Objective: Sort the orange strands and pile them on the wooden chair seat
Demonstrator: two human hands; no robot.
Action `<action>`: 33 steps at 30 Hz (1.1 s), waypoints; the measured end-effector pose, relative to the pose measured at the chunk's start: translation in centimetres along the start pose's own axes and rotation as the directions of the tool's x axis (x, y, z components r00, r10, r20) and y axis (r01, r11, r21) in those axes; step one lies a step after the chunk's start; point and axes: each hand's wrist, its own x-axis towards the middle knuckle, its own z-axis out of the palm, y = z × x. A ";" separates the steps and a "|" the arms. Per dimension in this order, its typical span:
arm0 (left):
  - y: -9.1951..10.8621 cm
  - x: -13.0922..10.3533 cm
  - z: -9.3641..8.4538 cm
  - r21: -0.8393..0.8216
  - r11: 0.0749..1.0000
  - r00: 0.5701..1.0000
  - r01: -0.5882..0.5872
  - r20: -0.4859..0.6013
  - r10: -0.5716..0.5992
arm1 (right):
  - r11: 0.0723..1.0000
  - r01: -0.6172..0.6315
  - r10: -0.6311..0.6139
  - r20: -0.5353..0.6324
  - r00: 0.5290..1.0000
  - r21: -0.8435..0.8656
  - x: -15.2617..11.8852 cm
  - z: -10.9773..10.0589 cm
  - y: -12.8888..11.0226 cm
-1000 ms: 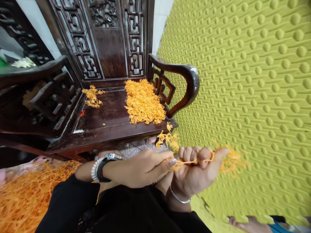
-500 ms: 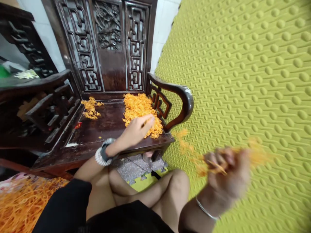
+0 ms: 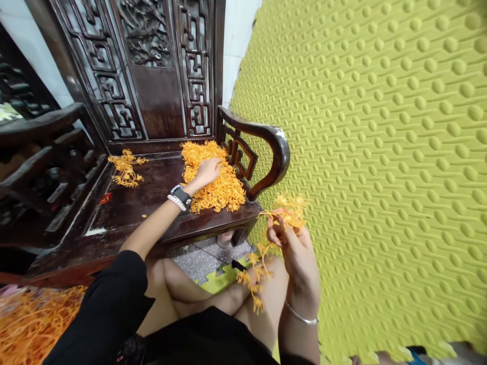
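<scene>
A thick pile of orange knotted strings (image 3: 222, 190) lies on the right part of the dark wooden seat (image 3: 160, 190). My left hand (image 3: 209, 171), with a watch at its wrist, rests on the pile's upper part, its fingers bent down into the strings; what they hold, if anything, is hidden. Over the right side of my lap, my right hand (image 3: 291, 235) grips a bunch of orange strings (image 3: 291, 208), and some strands dangle below it. A smaller cluster of orange strings (image 3: 127, 167) sits at the seat's left back.
The chair's curved armrest (image 3: 279, 152) stands between the pile and the yellow-green mat (image 3: 380, 177). At the lower left is a large heap of loose orange strings (image 3: 38, 324). A small red piece (image 3: 105, 198) lies on the seat.
My left hand has moved up and back onto the pile. My right hand has come inward from the right with its bunch, now over my knee. The view has shifted slightly.
</scene>
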 end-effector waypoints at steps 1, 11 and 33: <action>0.6 -0.2 -0.2 -0.025 1.000 1.000 -0.012 -0.021 0.011 | 0.999 0.009 -0.009 0.009 1.000 -0.044 -0.1 0.1 0.2; 10.8 -11.8 -6.0 -0.607 0.624 0.744 -0.492 0.079 0.663 | 0.950 0.109 -0.091 0.076 0.993 -0.292 -1.4 1.6 1.0; 10.9 -5.9 0.7 -0.533 0.802 0.962 -0.269 -0.195 0.193 | 0.980 0.024 -0.019 0.027 0.999 -0.196 -1.2 5.4 2.2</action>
